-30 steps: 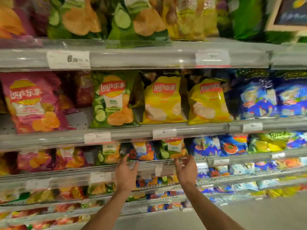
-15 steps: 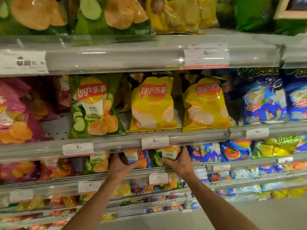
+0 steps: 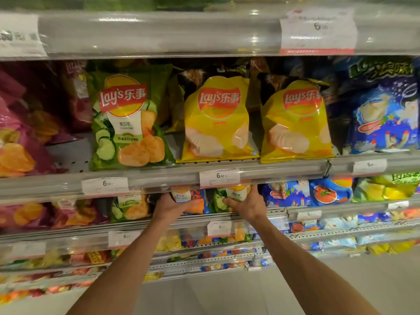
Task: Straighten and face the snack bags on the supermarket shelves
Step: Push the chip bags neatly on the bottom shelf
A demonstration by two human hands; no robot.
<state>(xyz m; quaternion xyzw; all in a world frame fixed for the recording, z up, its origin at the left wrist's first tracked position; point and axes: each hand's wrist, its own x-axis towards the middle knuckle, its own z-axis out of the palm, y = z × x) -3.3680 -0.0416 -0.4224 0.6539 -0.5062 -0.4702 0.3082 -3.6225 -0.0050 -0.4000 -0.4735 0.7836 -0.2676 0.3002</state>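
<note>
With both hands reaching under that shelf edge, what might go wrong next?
The left hand grips a blue bag and the right hand a green bag, both packed between neighbours, so tugging may drag those askew. Knuckles sit close under the price tag, which might get knocked loose.

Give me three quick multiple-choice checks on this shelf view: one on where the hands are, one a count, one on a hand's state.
1. Where are both hands?
A. Top shelf
B. Shelf below the yellow bags
C. Floor

2. How many yellow bags front the middle shelf?
A. One
B. Two
C. Four

3. The right hand is:
A. Hanging idle
B. Gripping a bag
C. Touching a price tag

Answers:
1 B: left hand and right hand reach under the 6.50 price tag.
2 B: one yellow bag, another.
3 B: it holds the green cucumber bag.
</note>
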